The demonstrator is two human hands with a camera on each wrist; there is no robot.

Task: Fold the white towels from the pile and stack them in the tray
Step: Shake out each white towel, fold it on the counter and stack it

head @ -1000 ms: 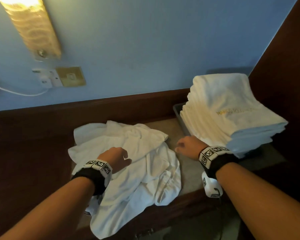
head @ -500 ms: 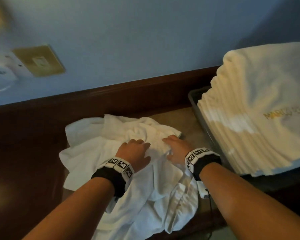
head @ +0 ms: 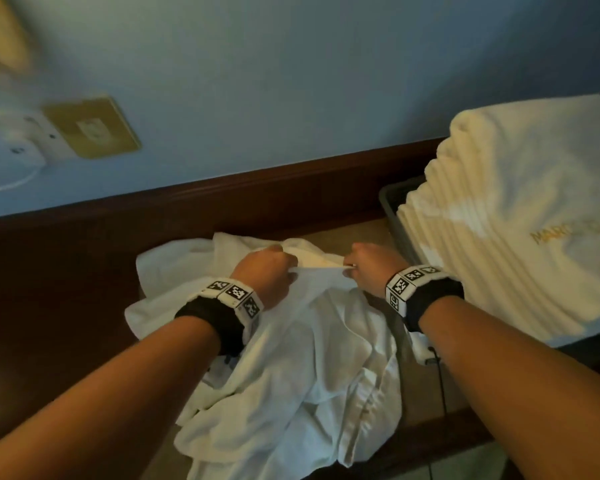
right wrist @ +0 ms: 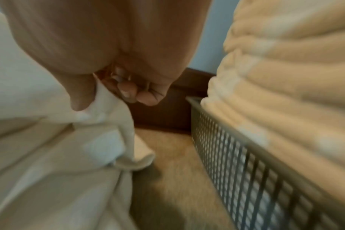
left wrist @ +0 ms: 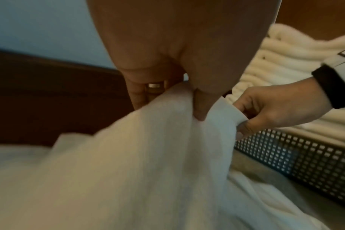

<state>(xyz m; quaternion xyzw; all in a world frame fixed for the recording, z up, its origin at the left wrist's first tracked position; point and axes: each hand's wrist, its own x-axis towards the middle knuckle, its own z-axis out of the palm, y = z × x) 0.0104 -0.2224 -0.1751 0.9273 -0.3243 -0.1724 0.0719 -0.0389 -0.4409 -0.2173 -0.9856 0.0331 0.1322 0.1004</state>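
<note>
Left hand (head: 269,271) and right hand (head: 371,268) each pinch the top edge of one white towel (head: 312,306), lifted off the loose pile (head: 291,393) on the desk (head: 343,233). Folded towels (head: 520,220) fill the mesh tray (head: 394,199) beside it.

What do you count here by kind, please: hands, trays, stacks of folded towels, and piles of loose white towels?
Hands: 2, the left hand and the right hand, each with a grip on the edge of one towel
Trays: 1, the mesh tray
Stacks of folded towels: 1, the stack in the tray
Piles of loose white towels: 1, the pile
Total: 5
</note>
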